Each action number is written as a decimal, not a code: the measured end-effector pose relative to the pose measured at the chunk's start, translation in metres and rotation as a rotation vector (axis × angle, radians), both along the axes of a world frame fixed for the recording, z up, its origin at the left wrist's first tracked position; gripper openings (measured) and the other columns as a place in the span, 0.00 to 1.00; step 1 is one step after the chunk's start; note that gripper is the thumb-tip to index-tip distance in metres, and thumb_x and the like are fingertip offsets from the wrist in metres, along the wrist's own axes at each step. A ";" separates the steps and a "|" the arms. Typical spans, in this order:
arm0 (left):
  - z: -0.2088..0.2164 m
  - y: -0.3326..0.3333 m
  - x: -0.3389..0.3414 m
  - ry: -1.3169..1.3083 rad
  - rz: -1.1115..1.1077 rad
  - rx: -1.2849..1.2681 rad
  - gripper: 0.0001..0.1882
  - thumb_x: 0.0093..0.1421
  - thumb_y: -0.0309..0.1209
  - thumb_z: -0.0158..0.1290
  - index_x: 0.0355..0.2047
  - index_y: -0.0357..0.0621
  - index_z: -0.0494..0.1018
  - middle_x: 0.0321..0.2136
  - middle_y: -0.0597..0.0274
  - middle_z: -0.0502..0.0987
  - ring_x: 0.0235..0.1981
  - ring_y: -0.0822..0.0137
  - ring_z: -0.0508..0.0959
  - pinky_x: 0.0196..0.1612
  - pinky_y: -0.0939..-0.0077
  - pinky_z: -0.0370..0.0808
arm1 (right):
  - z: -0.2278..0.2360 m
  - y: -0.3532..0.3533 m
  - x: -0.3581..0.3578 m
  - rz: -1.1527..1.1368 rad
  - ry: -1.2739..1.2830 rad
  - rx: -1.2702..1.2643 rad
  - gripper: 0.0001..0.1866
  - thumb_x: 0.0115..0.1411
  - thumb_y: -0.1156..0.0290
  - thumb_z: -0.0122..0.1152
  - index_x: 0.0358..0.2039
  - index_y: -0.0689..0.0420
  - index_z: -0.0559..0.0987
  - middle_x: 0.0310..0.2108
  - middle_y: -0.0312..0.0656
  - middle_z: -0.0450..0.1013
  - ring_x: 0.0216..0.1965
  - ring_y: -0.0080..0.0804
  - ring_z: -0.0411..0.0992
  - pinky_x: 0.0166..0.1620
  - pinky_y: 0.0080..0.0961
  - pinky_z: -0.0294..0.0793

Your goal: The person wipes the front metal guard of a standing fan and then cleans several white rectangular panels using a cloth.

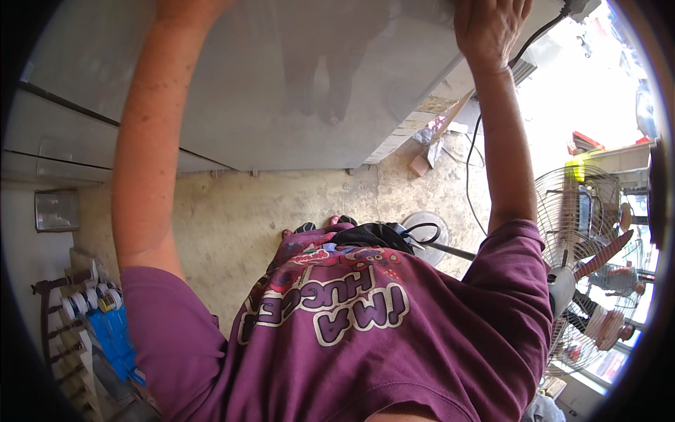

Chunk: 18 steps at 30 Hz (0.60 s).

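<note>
A person in a purple printed T-shirt (422,366) stretches both bare arms toward a glossy grey panel (239,105), which spreads from 10 to 1 o'clock and runs out of view at the top. The left hand (195,5), at 11 o'clock, is lost past the upper edge apart from its base; its grip cannot be told. The right hand (490,32), at 1 o'clock beside the panel's right-hand edge, shows its back and knuckles, but the fingertips are cut off, so whether that grip is spread or closed on something cannot be told. Contact with the panel is equally unclear. Dark, blurred reflections cross its surface.

A black cable (539,34) passes behind the right forearm toward the concrete floor (225,232). The feet (318,226), just below the centre of the dial, are largely covered by the shirt. Toward 4 o'clock, a caged fan (561,285) is partly blocked by the sleeve, its round base (422,217) half hidden behind a black loop and shirt hem. Glare washes out detail at 2 o'clock. At 8 o'clock, blue packaging (112,337) and white rolls (90,299) sink into the lens's dark rim.
</note>
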<state>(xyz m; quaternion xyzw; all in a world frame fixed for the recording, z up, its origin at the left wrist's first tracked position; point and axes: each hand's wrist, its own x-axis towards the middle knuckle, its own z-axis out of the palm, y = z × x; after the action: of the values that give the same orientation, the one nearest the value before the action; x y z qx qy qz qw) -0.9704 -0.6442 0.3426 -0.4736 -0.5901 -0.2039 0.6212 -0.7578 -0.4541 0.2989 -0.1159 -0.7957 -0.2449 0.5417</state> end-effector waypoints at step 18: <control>-0.250 -0.051 0.080 -0.755 0.149 -0.549 0.46 0.48 0.42 0.60 0.62 0.38 0.50 0.53 0.45 0.62 0.55 0.45 0.60 0.61 0.42 0.48 | -0.218 -0.004 0.062 0.245 -0.651 -0.281 0.23 0.46 0.75 0.55 0.45 0.42 0.78 0.44 0.33 0.71 0.51 0.35 0.65 0.58 0.39 0.60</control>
<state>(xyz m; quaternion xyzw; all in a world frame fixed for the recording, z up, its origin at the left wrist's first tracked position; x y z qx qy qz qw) -0.8900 -0.6953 0.0930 -0.4694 -0.8391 -0.1532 0.2282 -0.6957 -0.4580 0.0813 -0.0091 -0.9601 -0.0907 0.2645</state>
